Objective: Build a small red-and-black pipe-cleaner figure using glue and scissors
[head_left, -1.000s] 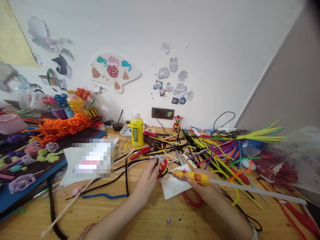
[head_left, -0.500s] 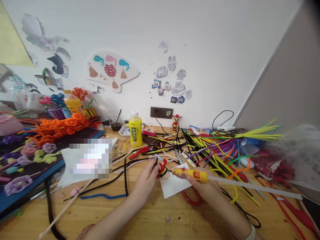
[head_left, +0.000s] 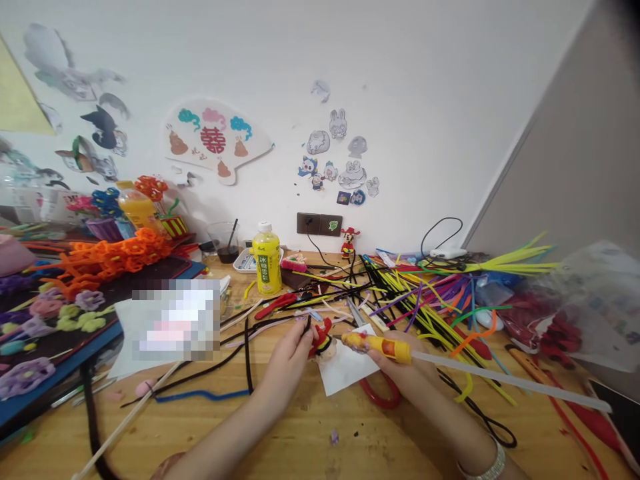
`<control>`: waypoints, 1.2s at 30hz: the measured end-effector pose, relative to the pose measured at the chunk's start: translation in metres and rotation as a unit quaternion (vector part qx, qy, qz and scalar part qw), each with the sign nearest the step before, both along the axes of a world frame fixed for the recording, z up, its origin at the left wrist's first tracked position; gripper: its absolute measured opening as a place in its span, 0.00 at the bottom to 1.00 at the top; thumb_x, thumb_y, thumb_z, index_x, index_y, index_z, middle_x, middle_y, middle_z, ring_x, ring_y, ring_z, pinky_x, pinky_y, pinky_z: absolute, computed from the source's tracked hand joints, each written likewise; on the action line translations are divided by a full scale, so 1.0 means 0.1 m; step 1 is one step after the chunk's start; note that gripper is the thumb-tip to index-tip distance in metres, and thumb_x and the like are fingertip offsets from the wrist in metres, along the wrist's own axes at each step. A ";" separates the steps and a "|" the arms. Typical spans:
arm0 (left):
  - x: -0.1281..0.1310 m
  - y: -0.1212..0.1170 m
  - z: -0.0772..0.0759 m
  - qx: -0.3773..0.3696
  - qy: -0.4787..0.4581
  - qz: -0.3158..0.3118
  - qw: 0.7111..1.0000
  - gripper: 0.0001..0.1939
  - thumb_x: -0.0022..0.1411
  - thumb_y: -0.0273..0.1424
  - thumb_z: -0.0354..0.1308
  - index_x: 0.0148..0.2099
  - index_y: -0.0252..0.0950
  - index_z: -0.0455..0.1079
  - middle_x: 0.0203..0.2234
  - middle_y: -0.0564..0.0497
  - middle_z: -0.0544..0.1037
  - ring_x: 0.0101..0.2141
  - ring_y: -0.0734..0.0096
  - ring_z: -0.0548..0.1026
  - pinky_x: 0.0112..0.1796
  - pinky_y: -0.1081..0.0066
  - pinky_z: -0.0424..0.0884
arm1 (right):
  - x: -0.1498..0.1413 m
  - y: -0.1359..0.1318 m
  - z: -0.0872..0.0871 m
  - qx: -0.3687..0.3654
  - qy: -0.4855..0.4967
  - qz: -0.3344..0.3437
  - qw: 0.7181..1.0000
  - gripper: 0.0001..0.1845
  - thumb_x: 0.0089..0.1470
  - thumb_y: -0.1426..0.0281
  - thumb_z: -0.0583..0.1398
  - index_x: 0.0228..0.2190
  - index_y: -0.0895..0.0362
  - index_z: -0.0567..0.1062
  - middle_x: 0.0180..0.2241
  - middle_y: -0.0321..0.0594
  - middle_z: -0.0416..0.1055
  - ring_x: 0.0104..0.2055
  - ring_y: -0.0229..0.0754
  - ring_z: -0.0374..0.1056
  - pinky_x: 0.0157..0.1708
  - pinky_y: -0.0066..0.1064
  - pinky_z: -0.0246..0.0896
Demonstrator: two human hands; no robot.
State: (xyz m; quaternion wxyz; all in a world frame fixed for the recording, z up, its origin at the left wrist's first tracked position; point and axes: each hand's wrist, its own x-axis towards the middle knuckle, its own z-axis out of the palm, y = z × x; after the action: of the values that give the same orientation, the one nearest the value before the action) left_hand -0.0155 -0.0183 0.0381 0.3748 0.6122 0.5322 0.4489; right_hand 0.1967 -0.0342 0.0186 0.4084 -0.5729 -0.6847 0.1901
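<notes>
**Recorder:** Left hand [head_left: 287,360], state?

**Checker:** You have it curled, with the fingertips [head_left: 301,333] pinching a small red pipe-cleaner figure [head_left: 323,340]. The figure sits between your 2 hands, its fuzzy chenille around a rounded pale body.

**Recorder:** Right hand [head_left: 400,373]?

**Checker:** You have the fingers closed, not spread, around the glossy yellow barrel of a hot glue gun [head_left: 375,347]. Its tapered tip points to 9 o'clock, just beside the figure; I cannot tell whether they touch. A long, rigid, translucent glue stick [head_left: 510,380] runs out toward 3 o'clock.

**Recorder:** Under your hands?

**Checker:** A crisp white paper sheet [head_left: 345,363] lies flat on the grainy wooden table [head_left: 300,443]. A glossy red loop [head_left: 379,393] curves out beneath your right hand.

**Recorder:** Around them?

**Checker:** At 2 o'clock you have a tangled heap of chenille stems [head_left: 425,307]. At 11 o'clock lie red-handled pliers [head_left: 276,305], with a ribbed yellow plastic bottle [head_left: 267,260] behind them. At 10 o'clock there is a knobbly orange pipe-cleaner chain [head_left: 117,257].
</notes>
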 end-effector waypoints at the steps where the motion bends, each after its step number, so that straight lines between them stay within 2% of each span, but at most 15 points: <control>1: 0.00 0.00 0.00 -0.003 -0.003 0.000 1.000 0.10 0.54 0.37 0.47 0.31 0.37 0.65 0.30 0.48 0.74 0.37 0.61 0.71 0.42 0.65 0.65 | -0.01 -0.01 0.02 0.002 -0.032 -0.015 0.999 0.14 0.45 0.59 0.59 0.17 0.53 0.67 0.17 0.36 0.64 0.21 0.41 0.58 0.20 0.31 0.48; 5: 0.00 -0.01 0.02 -0.004 -0.019 -0.004 1.000 0.11 0.54 0.37 0.47 0.31 0.36 0.65 0.31 0.48 0.74 0.37 0.61 0.71 0.42 0.66 0.65 | 0.03 -0.01 0.10 0.063 -0.173 -0.085 0.979 0.17 0.49 0.57 0.56 0.17 0.54 0.63 0.18 0.37 0.63 0.21 0.40 0.58 0.21 0.30 0.48; 8: 0.00 0.00 0.03 -0.008 -0.031 -0.004 0.999 0.11 0.53 0.37 0.47 0.30 0.36 0.65 0.30 0.48 0.74 0.36 0.61 0.71 0.41 0.65 0.65 | 0.16 0.08 0.10 0.103 -0.261 -0.143 0.949 0.17 0.49 0.56 0.56 0.19 0.55 0.63 0.21 0.40 0.64 0.26 0.43 0.60 0.24 0.31 0.49; 11: 0.00 0.01 0.02 -0.014 -0.042 0.001 0.999 0.10 0.53 0.36 0.49 0.28 0.36 0.65 0.28 0.49 0.74 0.37 0.61 0.70 0.41 0.66 0.65 | 0.31 0.23 0.00 0.104 -0.334 -0.159 0.923 0.07 0.51 0.67 0.55 0.25 0.57 0.67 0.27 0.44 0.65 0.32 0.47 0.61 0.31 0.33 0.52; 13: 0.00 0.02 0.00 -0.015 -0.047 -0.001 0.999 0.10 0.53 0.37 0.50 0.28 0.37 0.66 0.26 0.50 0.74 0.36 0.62 0.71 0.40 0.67 0.66 | 0.39 0.33 -0.11 0.084 -0.320 -0.152 0.931 0.04 0.49 0.73 0.55 0.29 0.59 0.68 0.30 0.46 0.65 0.35 0.47 0.60 0.35 0.34 0.52; 16: 0.00 0.02 -0.02 -0.015 -0.040 -0.018 0.999 0.11 0.53 0.38 0.50 0.28 0.37 0.66 0.25 0.51 0.74 0.34 0.63 0.71 0.38 0.68 0.66 | 0.49 0.45 -0.29 0.057 -0.280 -0.139 0.948 0.10 0.42 0.73 0.58 0.32 0.61 0.69 0.32 0.46 0.65 0.36 0.49 0.60 0.37 0.36 0.53; 19: 0.01 0.00 -0.04 -0.014 -0.012 -0.030 0.999 0.11 0.54 0.38 0.48 0.29 0.37 0.66 0.25 0.51 0.73 0.33 0.64 0.71 0.38 0.68 0.66 | 0.53 0.49 -0.35 0.053 -0.257 -0.119 0.958 0.17 0.37 0.74 0.59 0.35 0.60 0.70 0.35 0.46 0.65 0.38 0.49 0.60 0.38 0.37 0.56; 22: 0.04 -0.03 -0.07 -0.013 0.018 -0.037 0.999 0.10 0.55 0.37 0.47 0.30 0.38 0.67 0.27 0.50 0.74 0.34 0.63 0.71 0.37 0.68 0.66 | 0.47 0.45 -0.27 0.061 -0.228 -0.082 0.968 0.20 0.37 0.79 0.55 0.37 0.57 0.70 0.39 0.43 0.65 0.43 0.46 0.61 0.43 0.36 0.57; 24: 0.06 -0.06 -0.08 -0.006 0.027 -0.045 0.999 0.10 0.56 0.36 0.47 0.33 0.38 0.68 0.30 0.49 0.76 0.36 0.62 0.71 0.39 0.68 0.65 | 0.34 0.37 -0.17 0.079 -0.163 -0.033 0.983 0.20 0.38 0.81 0.52 0.36 0.56 0.70 0.40 0.42 0.65 0.46 0.44 0.61 0.46 0.36 0.56; 26: 0.09 -0.08 -0.10 0.008 0.037 -0.068 0.997 0.11 0.57 0.35 0.47 0.35 0.37 0.68 0.33 0.47 0.76 0.37 0.62 0.71 0.39 0.68 0.65 | 0.17 0.27 -0.05 0.109 -0.068 0.035 0.991 0.16 0.44 0.80 0.51 0.35 0.55 0.71 0.41 0.43 0.66 0.47 0.44 0.61 0.48 0.37 0.55; 28: 0.12 -0.12 -0.11 0.014 0.050 -0.115 0.992 0.11 0.58 0.34 0.46 0.35 0.36 0.67 0.31 0.47 0.75 0.35 0.63 0.70 0.38 0.68 0.65 | -0.01 0.16 0.05 0.123 -0.029 0.106 0.986 0.12 0.50 0.75 0.53 0.37 0.54 0.71 0.42 0.43 0.66 0.48 0.44 0.60 0.49 0.38 0.54; 30: 0.15 -0.16 -0.12 0.016 0.055 -0.165 0.985 0.11 0.58 0.33 0.45 0.34 0.35 0.67 0.30 0.48 0.75 0.33 0.65 0.70 0.37 0.70 0.65 | -0.16 0.07 0.11 0.128 -0.012 0.164 0.978 0.11 0.53 0.71 0.54 0.39 0.53 0.71 0.41 0.42 0.66 0.47 0.44 0.61 0.48 0.38 0.55; 33: 0.19 -0.22 -0.13 0.022 0.063 -0.214 0.974 0.10 0.59 0.31 0.43 0.34 0.36 0.66 0.31 0.49 0.74 0.33 0.67 0.69 0.37 0.72 0.65 | -0.27 0.01 0.11 0.125 0.000 0.193 0.973 0.08 0.53 0.70 0.55 0.36 0.53 0.73 0.37 0.41 0.68 0.43 0.42 0.63 0.44 0.35 0.57; 36: 0.20 -0.25 -0.15 0.019 0.090 -0.217 0.972 0.10 0.59 0.31 0.42 0.31 0.37 0.64 0.28 0.50 0.72 0.31 0.68 0.68 0.35 0.73 0.64 | -0.28 0.00 0.08 0.122 0.004 0.184 0.975 0.05 0.52 0.70 0.56 0.29 0.54 0.73 0.32 0.39 0.68 0.39 0.41 0.63 0.40 0.34 0.59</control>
State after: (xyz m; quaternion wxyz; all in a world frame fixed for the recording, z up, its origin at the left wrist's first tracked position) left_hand 0.0047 -0.0431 0.0234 0.4020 0.7582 0.4091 0.3100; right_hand 0.1685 -0.0337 0.0265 0.4358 -0.3820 -0.7950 0.1789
